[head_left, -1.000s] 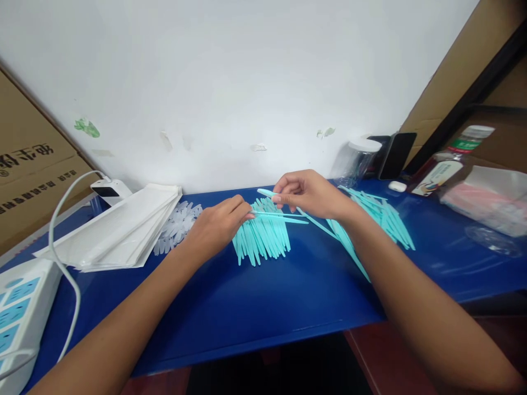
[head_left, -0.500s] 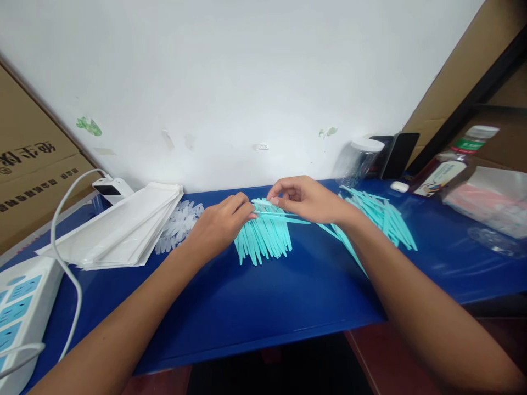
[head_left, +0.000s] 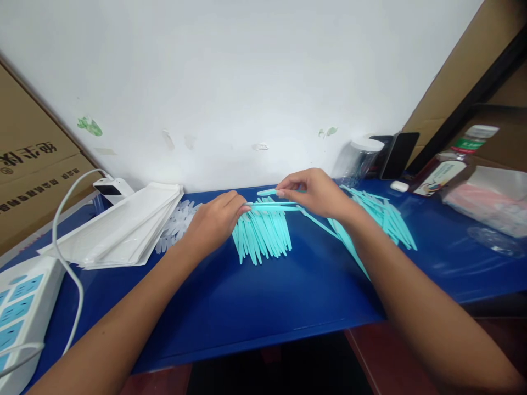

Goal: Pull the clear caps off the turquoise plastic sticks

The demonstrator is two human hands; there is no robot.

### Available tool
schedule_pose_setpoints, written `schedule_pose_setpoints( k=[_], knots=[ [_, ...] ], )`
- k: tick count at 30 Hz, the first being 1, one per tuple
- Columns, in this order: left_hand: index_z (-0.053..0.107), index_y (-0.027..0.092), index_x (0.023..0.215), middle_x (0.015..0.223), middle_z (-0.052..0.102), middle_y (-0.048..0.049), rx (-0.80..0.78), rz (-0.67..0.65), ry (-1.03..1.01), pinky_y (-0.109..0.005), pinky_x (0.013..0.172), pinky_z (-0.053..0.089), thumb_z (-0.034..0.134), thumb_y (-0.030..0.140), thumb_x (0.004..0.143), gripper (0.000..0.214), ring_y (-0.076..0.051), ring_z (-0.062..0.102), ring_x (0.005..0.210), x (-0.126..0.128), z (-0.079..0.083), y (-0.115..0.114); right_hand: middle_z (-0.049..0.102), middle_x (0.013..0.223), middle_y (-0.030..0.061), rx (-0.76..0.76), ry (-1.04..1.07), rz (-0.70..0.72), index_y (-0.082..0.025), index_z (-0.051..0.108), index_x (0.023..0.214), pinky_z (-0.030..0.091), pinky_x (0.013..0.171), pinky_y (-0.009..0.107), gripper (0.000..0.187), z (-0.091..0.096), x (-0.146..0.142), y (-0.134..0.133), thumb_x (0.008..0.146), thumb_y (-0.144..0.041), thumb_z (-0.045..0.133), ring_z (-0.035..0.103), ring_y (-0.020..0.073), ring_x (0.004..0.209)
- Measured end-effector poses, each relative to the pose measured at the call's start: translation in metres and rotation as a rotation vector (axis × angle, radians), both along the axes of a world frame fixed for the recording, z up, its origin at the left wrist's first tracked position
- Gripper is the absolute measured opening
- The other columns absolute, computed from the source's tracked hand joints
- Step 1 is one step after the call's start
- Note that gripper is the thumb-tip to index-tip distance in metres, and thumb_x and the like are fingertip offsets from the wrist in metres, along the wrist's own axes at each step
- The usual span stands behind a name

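My left hand (head_left: 214, 220) pinches the left ends of a few thin turquoise plastic sticks (head_left: 274, 207) held level above a fanned row of the same sticks (head_left: 262, 235) on the blue table (head_left: 263, 296). My right hand (head_left: 316, 192) is closed on one turquoise stick (head_left: 267, 192) whose rounded end points left, just above the ones in my left hand. A loose heap of turquoise sticks (head_left: 381, 215) lies behind and under my right wrist.
A stack of white paper sleeves (head_left: 123, 225) and clear plastic pieces (head_left: 178, 221) lie at the left. A white power strip (head_left: 18, 307) with its cable sits at the near left. A clear jar (head_left: 357, 160), phone (head_left: 398, 154), bottle (head_left: 448, 160) and plastic bags (head_left: 489, 202) stand at the right.
My right hand dipped toward the sticks in my left hand half a second ago and has since risen again with one stick. My left hand has barely moved.
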State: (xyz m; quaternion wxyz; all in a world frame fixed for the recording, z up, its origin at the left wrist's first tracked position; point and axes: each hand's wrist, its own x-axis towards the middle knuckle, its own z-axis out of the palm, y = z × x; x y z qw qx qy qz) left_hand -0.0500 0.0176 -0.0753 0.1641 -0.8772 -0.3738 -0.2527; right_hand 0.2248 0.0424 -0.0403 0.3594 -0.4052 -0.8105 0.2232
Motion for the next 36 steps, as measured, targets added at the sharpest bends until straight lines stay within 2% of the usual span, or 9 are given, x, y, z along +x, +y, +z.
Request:
schedule_pose_setpoints(
  k=[3,5,7,10,14,20,23,31,36],
  knots=[
    [0.061,0.019,0.095,0.087,0.065,-0.0050,-0.050,0.086,-0.120,-0.030,0.063,0.039,0.038,0.038,0.111,0.035,-0.018,0.059,0.076,-0.003,0.002,0.003,0.078,0.087,0.0087,0.118,-0.005,-0.175,-0.017,0.081,0.090,0.050,0.078,0.035,0.022,-0.002,0.008,0.007,0.090,-0.037,0.073,0.067,0.0224,0.082],
    [0.060,0.019,0.090,0.084,0.066,-0.0045,-0.078,0.123,-0.207,-0.031,0.064,0.040,0.038,0.039,0.111,0.037,-0.018,0.058,0.072,-0.004,0.002,0.006,0.077,0.084,0.0090,0.105,0.011,-0.250,-0.016,0.081,0.090,0.050,0.073,0.034,0.023,-0.001,0.012,0.009,0.089,-0.037,0.073,0.066,0.0218,0.078],
    [0.059,0.019,0.086,0.082,0.067,-0.0042,-0.114,0.134,-0.294,-0.031,0.065,0.041,0.038,0.040,0.111,0.038,-0.018,0.059,0.071,-0.005,0.004,0.007,0.076,0.082,0.0096,0.007,0.037,-0.211,-0.015,0.081,0.091,0.050,0.067,0.033,0.025,0.003,0.012,0.006,0.088,-0.038,0.074,0.065,0.0209,0.073],
    [0.059,0.020,0.083,0.078,0.069,-0.0034,-0.165,0.105,-0.387,-0.031,0.065,0.043,0.040,0.040,0.110,0.039,-0.018,0.061,0.070,-0.004,0.005,0.007,0.076,0.082,0.0091,-0.153,0.062,-0.003,-0.015,0.081,0.094,0.052,0.064,0.031,0.027,0.007,0.004,-0.001,0.088,-0.040,0.075,0.065,0.0182,0.067],
    [0.056,0.020,0.079,0.073,0.067,-0.0018,-0.216,0.058,-0.423,-0.030,0.062,0.041,0.042,0.041,0.109,0.039,-0.017,0.059,0.066,0.003,0.003,0.001,0.076,0.083,0.0070,-0.250,0.089,0.179,-0.015,0.080,0.094,0.053,0.063,0.030,0.028,0.000,-0.015,-0.008,0.088,-0.042,0.077,0.063,0.0148,0.064],
    [0.050,0.021,0.074,0.064,0.059,0.0014,-0.292,0.057,-0.425,-0.030,0.058,0.037,0.043,0.042,0.109,0.041,-0.015,0.051,0.058,0.010,-0.003,-0.003,0.073,0.073,0.0045,-0.323,0.317,0.098,-0.015,0.069,0.091,0.054,0.060,0.031,0.040,-0.023,-0.033,-0.005,0.071,-0.041,0.093,0.066,0.0162,0.062],
    [0.048,0.022,0.076,0.063,0.056,0.0022,-0.303,0.052,-0.421,-0.030,0.057,0.035,0.042,0.041,0.109,0.039,-0.014,0.049,0.056,0.010,-0.004,-0.002,0.076,0.075,0.0048,-0.337,0.383,0.119,-0.016,0.066,0.098,0.054,0.059,0.032,0.045,-0.029,-0.037,-0.004,0.071,-0.039,0.093,0.066,0.0167,0.060],
    [0.039,0.024,0.078,0.062,0.045,0.0029,-0.275,0.123,-0.306,-0.032,0.058,0.027,0.032,0.043,0.111,0.039,-0.016,0.041,0.053,0.005,-0.002,-0.001,0.077,0.076,0.0056,-0.369,0.369,0.150,-0.015,0.072,0.098,0.051,0.056,0.030,0.041,-0.022,-0.037,-0.008,0.073,-0.042,0.091,0.065,0.0162,0.062],
    [0.037,0.025,0.080,0.065,0.048,0.0004,-0.226,0.195,-0.210,-0.034,0.061,0.027,0.028,0.042,0.111,0.037,-0.019,0.047,0.059,-0.002,0.003,0.002,0.079,0.094,0.0110,-0.479,0.458,0.072,-0.016,0.073,0.091,0.044,0.047,0.026,0.041,-0.016,-0.027,-0.001,0.082,-0.054,0.084,0.060,0.0123,0.060]
  ],
)
